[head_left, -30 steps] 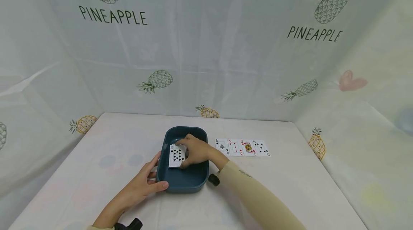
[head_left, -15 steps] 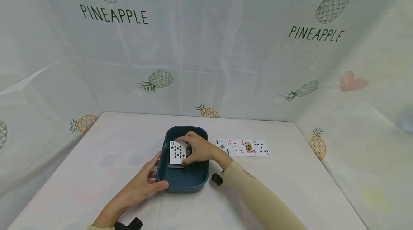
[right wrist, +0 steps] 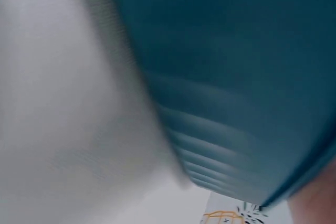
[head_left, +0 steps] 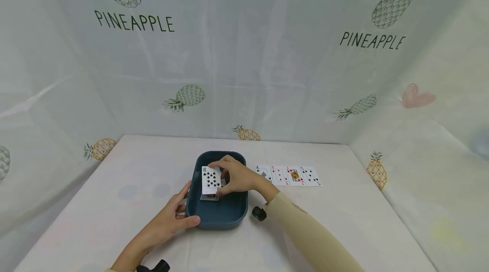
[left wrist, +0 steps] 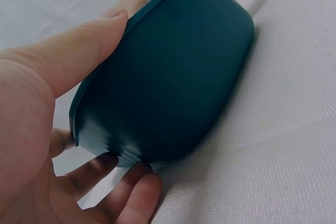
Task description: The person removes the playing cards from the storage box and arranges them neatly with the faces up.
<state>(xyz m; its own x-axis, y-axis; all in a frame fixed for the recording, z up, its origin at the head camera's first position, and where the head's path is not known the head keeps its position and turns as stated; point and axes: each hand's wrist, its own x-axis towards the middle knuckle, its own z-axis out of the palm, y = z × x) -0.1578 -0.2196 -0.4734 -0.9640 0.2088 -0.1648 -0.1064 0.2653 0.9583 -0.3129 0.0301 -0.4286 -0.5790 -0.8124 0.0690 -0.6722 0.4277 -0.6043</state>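
My right hand (head_left: 240, 175) pinches a ten of spades playing card (head_left: 211, 180) by its edges, thumb low and index finger at the top. It is over the inside of a dark blue plastic bin (head_left: 218, 217). Below its lower edge, part of another card (head_left: 209, 197) shows in the bin. My left hand (head_left: 165, 221) holds the bin's near left corner. In the left wrist view its thumb (left wrist: 100, 38) lies on the rim, while the fingers curve against the ridged side wall. The right wrist view shows mostly the bin's outer wall (right wrist: 226, 40), with the card hidden.
Right of the bin, a row of face-up cards lies on the white tablecloth: an ace of spades (head_left: 262, 172), a three of diamonds (head_left: 279, 175), a jack (head_left: 295, 176) and a five (head_left: 310, 176). A pineapple-print curtain (head_left: 244, 72) hangs behind the table.
The ten of spades has come up off the cards beneath and shifted slightly away from me, baring a strip of the card below. My left hand and the bin stay put.
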